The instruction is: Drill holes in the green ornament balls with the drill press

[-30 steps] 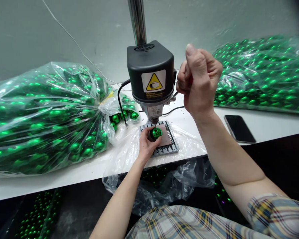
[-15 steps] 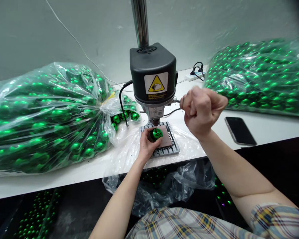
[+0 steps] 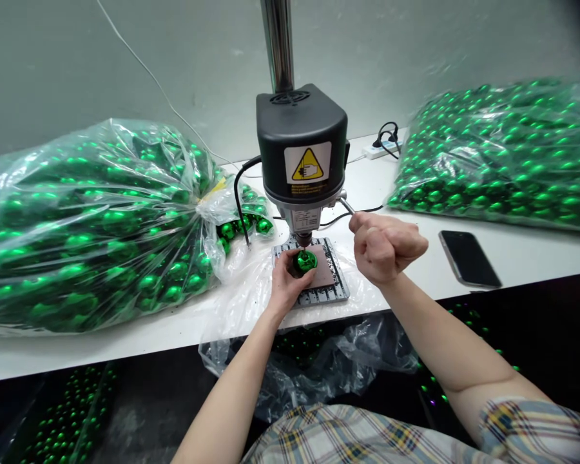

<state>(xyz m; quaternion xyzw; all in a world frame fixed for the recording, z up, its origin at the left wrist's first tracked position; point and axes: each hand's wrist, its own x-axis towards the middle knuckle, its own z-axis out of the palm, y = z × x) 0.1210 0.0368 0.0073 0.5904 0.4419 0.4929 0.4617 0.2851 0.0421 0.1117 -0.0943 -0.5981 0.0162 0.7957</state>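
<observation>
A shiny green ball (image 3: pixel 307 260) sits under the bit of a black drill press (image 3: pixel 301 129). Thumb and fingers of my left hand (image 3: pixel 290 278) close around it from the left and front. Beneath the ball lies a pinkish board (image 3: pixel 325 273) on the slotted metal base plate (image 3: pixel 336 295), which is sprinkled with dark shavings. My right hand (image 3: pixel 388 248) is a fist round the end of the drill press lever (image 3: pixel 347 205), right of the machine; the grip end is hidden in the fingers. The bit appears to meet the ball's top.
Big clear bags of green balls stand left (image 3: pixel 101 238) and right (image 3: pixel 502 154). A phone (image 3: pixel 470 259) lies near the table's front edge. Behind is a power strip (image 3: pixel 381 149) with cables. A loose plastic bag (image 3: pixel 328 361) hangs below the front edge.
My right hand has moved down with the lever, which now slants downward. My left hand keeps the ball in place under the drill. The whole view has shifted slightly.
</observation>
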